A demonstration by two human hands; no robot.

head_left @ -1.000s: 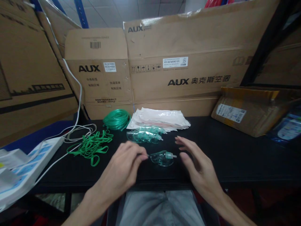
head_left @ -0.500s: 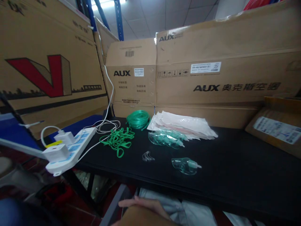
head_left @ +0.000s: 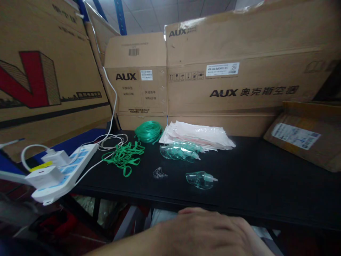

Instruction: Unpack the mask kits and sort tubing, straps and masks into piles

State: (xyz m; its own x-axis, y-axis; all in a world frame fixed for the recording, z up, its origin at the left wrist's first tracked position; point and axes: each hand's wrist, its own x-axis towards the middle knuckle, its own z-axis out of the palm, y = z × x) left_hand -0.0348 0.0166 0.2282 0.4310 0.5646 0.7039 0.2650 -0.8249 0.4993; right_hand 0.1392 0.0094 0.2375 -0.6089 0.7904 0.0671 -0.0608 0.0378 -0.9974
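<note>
The light is dim and cool, seeming to fall from above, with pale glare along the taped top edge of the far carton [head_left: 226, 46] and small glints on the clear masks [head_left: 179, 151]. The white packets [head_left: 202, 133] look brightest; the black table [head_left: 253, 170] swallows shadows, and the floor [head_left: 82, 233] at near left sinks into murk. The near hand [head_left: 210, 231] is blurred, small print is smeared, and wide-angle distortion tilts the left carton [head_left: 77, 64] and stretches the right parcel [head_left: 293, 153]
</note>
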